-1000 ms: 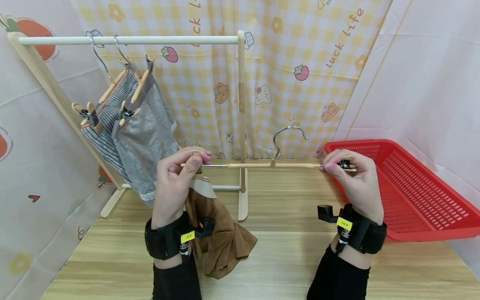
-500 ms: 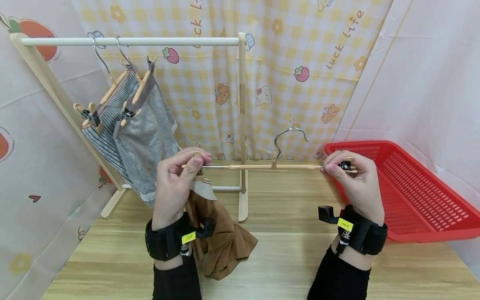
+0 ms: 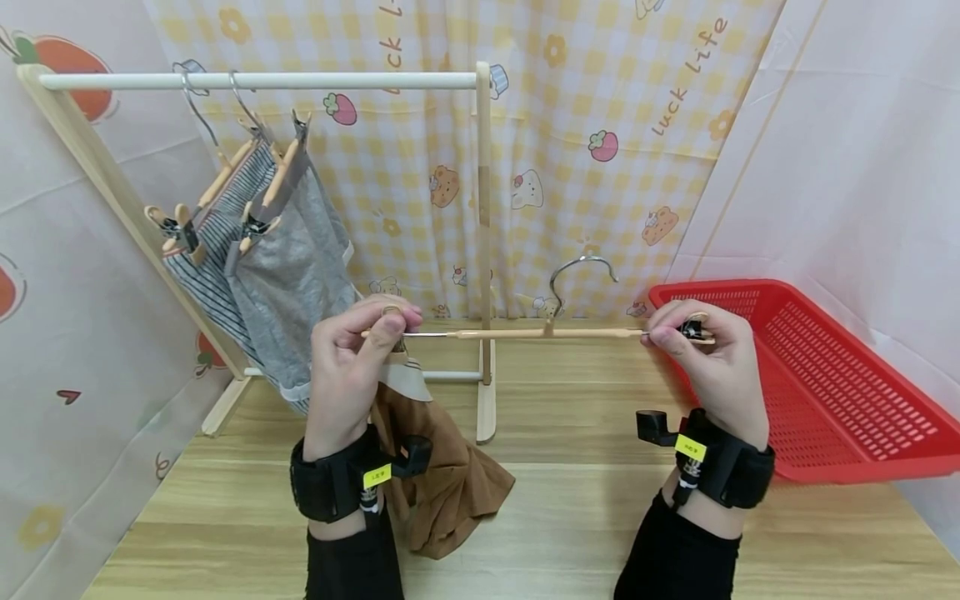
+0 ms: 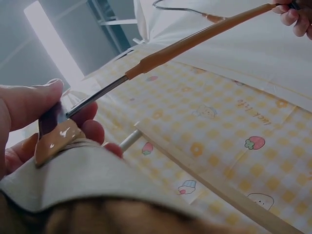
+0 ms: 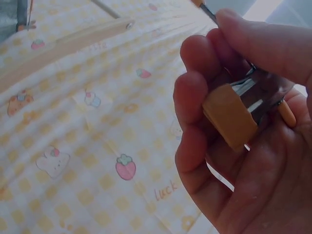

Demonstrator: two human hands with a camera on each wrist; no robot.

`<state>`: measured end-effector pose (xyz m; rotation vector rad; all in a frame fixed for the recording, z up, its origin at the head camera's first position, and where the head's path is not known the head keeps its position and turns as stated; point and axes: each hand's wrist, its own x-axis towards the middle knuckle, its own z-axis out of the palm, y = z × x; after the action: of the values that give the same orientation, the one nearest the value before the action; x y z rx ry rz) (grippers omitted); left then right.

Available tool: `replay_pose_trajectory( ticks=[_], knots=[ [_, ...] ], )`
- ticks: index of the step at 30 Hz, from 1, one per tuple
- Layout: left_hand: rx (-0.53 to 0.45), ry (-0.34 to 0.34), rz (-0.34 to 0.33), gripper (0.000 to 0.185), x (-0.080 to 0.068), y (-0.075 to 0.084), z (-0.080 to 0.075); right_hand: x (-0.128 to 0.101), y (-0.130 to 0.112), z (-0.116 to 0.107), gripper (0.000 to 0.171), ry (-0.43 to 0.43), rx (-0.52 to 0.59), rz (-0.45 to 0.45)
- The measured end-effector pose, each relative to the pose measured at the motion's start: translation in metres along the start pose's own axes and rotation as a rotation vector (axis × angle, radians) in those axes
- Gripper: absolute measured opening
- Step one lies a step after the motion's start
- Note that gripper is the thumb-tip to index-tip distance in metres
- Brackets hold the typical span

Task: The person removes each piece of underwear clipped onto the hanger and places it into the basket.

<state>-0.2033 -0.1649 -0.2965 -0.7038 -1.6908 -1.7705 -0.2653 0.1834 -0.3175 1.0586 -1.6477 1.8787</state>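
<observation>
A clip hanger (image 3: 495,334) with a metal hook is stretched level between both hands, hook upward. My left hand (image 3: 348,354) pinches its left clip (image 4: 58,141), which bites the pale waistband (image 4: 97,173) of a brown garment (image 3: 442,467). That garment hangs below the hand, its lower part over the table and partly hidden by the forearm. My right hand (image 3: 708,350) grips the hanger's other end, thumb and fingertips on the thin metal rod. Within that palm sits the right clip (image 5: 231,117), with no cloth in it.
At the left stands a wooden rack (image 3: 483,250) with a white rail (image 3: 360,81). Grey shorts (image 3: 292,250) and a striped garment (image 3: 206,283) hang there on clip hangers. A red basket (image 3: 862,473) lies at the right, beside my right hand. Behind is a checked curtain (image 3: 570,192).
</observation>
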Motion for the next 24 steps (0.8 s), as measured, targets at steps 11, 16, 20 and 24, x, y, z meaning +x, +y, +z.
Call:
replay_pose_trajectory(
  ticks=[11, 16, 20, 24],
  knots=[
    [0.068, -0.055, -0.002, 0.031, 0.000, 0.003, -0.004, 0.001, -0.001, -0.001, 0.007, 0.007, 0.000, 0.005],
    [0.135, -0.100, -0.056, 0.021, -0.002, 0.006, -0.008, 0.001, -0.001, -0.002, 0.007, 0.000, 0.007, 0.002],
    [0.228, -0.141, -0.067, 0.020, -0.003, 0.008, -0.011, 0.001, 0.001, -0.002, 0.008, -0.003, 0.011, 0.004],
    [0.283, -0.149, -0.073, 0.026, -0.003, 0.008, -0.013, 0.000, 0.003, -0.002, 0.008, -0.008, 0.006, 0.006]
  ],
)
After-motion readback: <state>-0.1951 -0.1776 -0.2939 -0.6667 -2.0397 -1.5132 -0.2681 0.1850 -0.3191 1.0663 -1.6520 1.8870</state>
